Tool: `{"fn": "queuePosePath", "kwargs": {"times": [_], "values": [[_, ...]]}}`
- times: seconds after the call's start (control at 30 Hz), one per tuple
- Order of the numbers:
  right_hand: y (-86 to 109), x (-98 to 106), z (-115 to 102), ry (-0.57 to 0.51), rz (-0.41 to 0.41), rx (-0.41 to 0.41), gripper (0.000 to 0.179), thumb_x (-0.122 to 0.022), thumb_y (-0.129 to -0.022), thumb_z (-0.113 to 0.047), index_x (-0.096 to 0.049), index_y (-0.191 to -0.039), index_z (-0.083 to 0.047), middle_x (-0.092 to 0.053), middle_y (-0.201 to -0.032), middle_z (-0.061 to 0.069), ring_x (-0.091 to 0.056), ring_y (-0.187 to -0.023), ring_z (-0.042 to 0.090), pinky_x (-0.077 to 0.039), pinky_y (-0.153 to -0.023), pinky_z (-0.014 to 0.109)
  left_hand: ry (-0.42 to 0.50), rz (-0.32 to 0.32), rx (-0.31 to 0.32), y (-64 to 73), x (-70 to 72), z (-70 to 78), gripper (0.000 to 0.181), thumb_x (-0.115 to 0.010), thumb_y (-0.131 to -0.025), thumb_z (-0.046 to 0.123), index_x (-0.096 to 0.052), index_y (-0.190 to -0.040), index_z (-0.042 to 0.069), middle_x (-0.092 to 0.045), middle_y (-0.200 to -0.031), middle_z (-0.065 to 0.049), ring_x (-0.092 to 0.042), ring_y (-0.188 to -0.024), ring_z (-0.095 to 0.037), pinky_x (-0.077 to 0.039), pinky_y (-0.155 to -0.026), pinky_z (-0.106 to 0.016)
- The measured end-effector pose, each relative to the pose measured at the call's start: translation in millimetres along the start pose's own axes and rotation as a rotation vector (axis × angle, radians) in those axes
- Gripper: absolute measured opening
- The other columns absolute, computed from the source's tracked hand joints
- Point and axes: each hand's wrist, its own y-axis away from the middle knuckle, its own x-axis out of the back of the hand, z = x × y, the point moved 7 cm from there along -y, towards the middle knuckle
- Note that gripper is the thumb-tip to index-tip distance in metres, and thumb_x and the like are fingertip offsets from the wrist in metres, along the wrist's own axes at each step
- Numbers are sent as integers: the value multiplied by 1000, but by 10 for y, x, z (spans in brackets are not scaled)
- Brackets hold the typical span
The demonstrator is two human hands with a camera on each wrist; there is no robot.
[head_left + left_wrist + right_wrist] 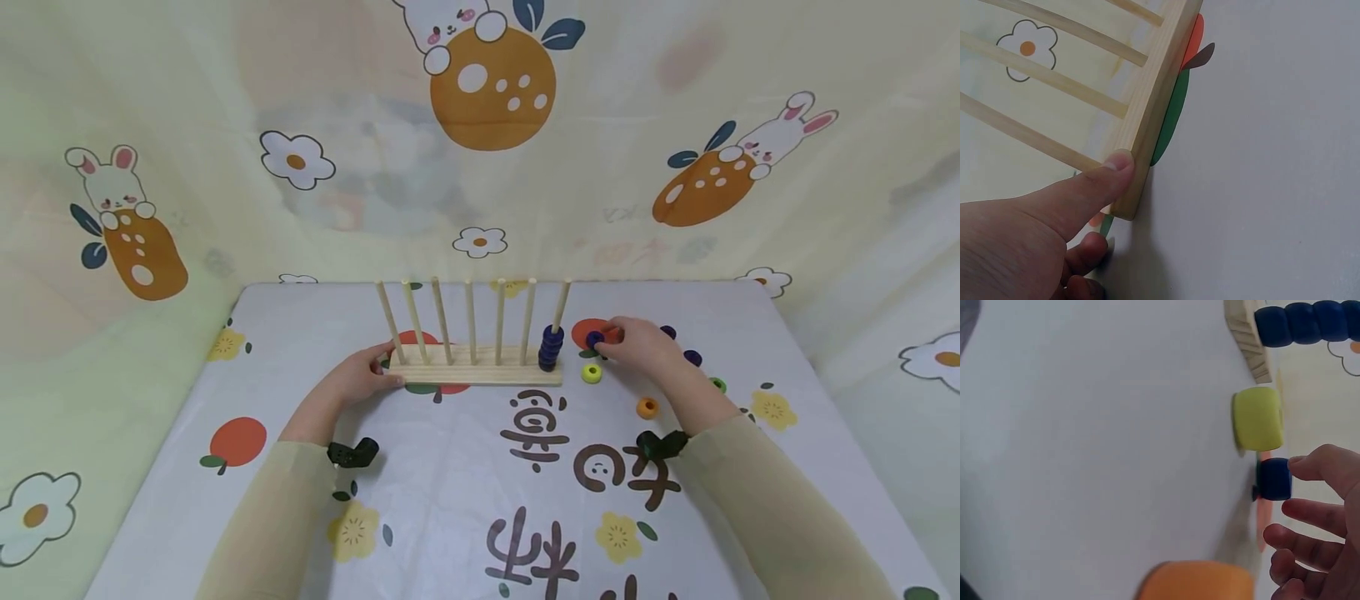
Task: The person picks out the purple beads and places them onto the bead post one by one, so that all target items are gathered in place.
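Far left: the table is covered by a pale cloth point(435, 467) printed with red fruit, yellow flowers and brown characters. The left forearm is clad in a beige sleeve point(258, 525), with a dark wrist device point(352, 453) at its cuff.

The left hand point(356, 379) is placed at the left end of a wooden rack point(480, 377). This end is gripped: the thumb is pressed on the front part of the base, the fingers are curled round beyond the end. The rack is set upright on the cloth, between the two hands. Seven rods are carried in a row; six are bare, and the rightmost rod point(562, 304) is threaded with a stack of dark blue beads point(551, 348) at its foot.

Just right of the rack, a yellow-green bead point(592, 372) is seen on the cloth. Beyond it, a dark blue bead point(595, 339) is pinched between the thumb and index fingertips of the right hand point(637, 343); the remaining fingers are loosely bent. Whether this bead is lifted cannot be told.

An orange bead point(647, 407) is found nearer the wearer. Farther right, two loose dark blue beads point(692, 358) and a green bead point(719, 385) are noted, the last partly covered by the right forearm.
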Motion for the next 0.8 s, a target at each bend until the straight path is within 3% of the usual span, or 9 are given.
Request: {"fn": "queuePosePath", "kwargs": {"times": [0.57, 0.8], "values": [[-99, -88, 55, 27, -21, -15, 64, -63, -96, -33, -42, -146, -1, -47, -140, 30, -44, -127, 47, -36, -102, 62, 22, -4, 37, -6, -14, 3, 80, -75, -88, 39, -34, -156, 25, -50, -98, -11, -46, -91, -25, -35, -74, -38], [-122, -98, 46, 16, -22, 6, 60, -64, -95, -31, -45, -144, -3, -49, -138, 29, -46, -123, 45, -37, -101, 62, 19, -3, 42, -17, -8, -16, 81, -75, -88, 40, -34, -156, 25, -50, -98, -11, -47, -90, -25, -35, -73, -37]]}}
